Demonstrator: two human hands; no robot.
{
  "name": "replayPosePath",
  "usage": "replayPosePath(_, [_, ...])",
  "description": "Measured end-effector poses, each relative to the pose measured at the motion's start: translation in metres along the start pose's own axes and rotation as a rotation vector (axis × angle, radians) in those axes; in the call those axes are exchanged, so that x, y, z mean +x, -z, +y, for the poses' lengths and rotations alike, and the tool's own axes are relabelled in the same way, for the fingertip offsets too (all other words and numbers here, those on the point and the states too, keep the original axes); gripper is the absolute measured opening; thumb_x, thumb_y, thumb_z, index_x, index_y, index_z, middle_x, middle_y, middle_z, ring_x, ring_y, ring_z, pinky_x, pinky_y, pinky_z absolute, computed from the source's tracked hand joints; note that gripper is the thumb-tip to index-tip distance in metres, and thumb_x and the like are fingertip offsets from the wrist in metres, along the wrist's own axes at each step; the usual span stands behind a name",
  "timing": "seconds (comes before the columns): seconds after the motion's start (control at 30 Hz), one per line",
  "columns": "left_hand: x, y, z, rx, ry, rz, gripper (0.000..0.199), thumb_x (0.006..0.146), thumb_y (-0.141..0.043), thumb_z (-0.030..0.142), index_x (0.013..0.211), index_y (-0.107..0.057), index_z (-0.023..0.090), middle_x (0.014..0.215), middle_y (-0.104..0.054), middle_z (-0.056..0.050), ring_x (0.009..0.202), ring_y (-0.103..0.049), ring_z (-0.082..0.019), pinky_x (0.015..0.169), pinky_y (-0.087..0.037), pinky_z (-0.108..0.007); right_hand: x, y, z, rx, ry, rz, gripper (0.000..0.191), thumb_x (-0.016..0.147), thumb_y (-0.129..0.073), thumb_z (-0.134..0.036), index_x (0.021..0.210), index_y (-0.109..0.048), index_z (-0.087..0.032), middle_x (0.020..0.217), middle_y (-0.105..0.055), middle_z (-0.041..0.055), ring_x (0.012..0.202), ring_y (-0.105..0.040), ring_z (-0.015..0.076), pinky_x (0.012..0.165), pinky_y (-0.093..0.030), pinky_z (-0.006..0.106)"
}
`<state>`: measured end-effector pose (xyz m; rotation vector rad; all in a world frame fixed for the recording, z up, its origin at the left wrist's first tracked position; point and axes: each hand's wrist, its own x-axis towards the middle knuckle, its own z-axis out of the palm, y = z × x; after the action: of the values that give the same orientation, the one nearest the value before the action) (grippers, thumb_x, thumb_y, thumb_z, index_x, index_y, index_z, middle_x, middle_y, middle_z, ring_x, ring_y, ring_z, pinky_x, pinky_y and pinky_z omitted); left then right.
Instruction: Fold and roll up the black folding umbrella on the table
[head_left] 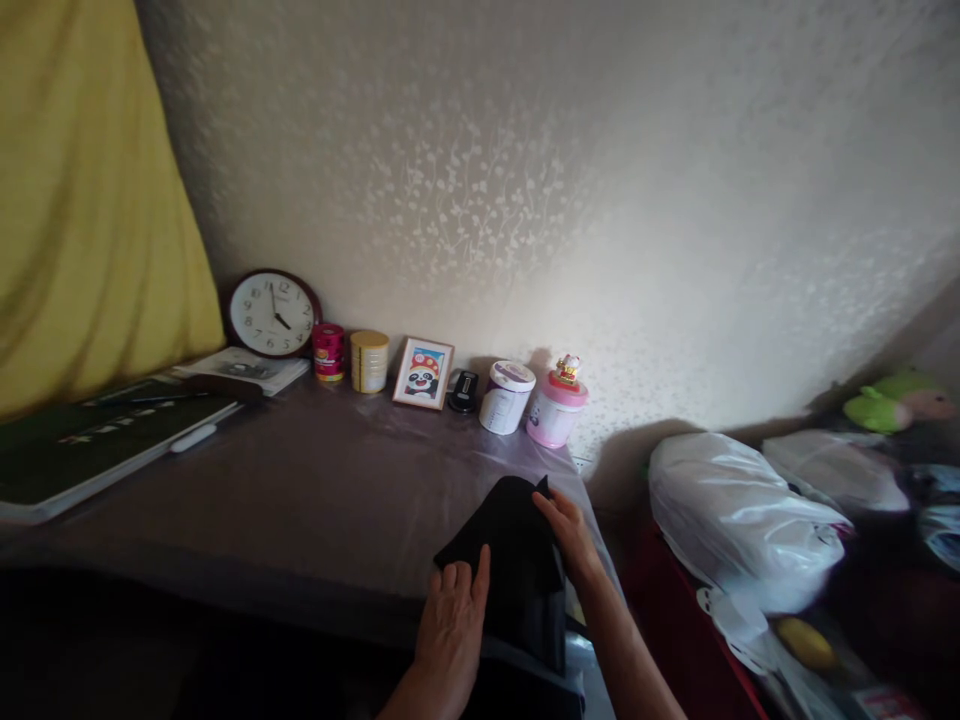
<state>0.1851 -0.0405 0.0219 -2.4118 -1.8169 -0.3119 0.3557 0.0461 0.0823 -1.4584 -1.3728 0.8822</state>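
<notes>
A black, cloth-like piece (517, 560) lies over the front right part of the table and hangs down past its edge. It is bent and one corner sticks up; its exact kind does not show. My right hand (566, 525) pinches that raised upper right corner between thumb and fingers. At its lower left side, my left hand (454, 620) has its fingers curled over the edge, with the thumb stretched upward along the black surface. The left fingertips are partly hidden.
Along the wall stand a round clock (274, 313), a red can (328, 353), a yellow-lidded can (369, 362), a panda picture frame (424, 373), a black device (463, 391), a white tub (508, 398) and a pink tub (556, 413). A large book (112, 440) lies left; white bags (735, 510) sit right.
</notes>
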Motion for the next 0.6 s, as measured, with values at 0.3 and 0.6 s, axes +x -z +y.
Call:
replayPosePath(0.3, [0.002,-0.002,-0.004,-0.105,-0.012,-0.013,0.063,0.077,-0.045,0.002,0.137,-0.032,0.017,0.097,-0.060,-0.008,0.089,-0.054,-0.020,0.078,-0.044,-0.034,0.020,-0.036,0.018,0.201,-0.131,-0.011,0.058,0.057,-0.070,-0.053,0.099,-0.060,-0.014,0.068,-0.067,0.0024,0.066,-0.063,0.0206,0.059,-0.049,0.030])
replayPosePath(0.6, [-0.006,0.005,-0.015,-0.330,0.020,-0.080,0.062,0.076,-0.045,0.012,0.136,-0.031,0.005,0.120,-0.054,-0.015,0.108,-0.047,-0.026,0.095,-0.037,-0.039,0.008,-0.036,0.025,0.153,0.058,-0.216,0.034,0.069,-0.062,-0.035,0.098,-0.057,-0.019,0.083,-0.066,0.0030,0.079,-0.062,0.0177,0.075,-0.048,0.032])
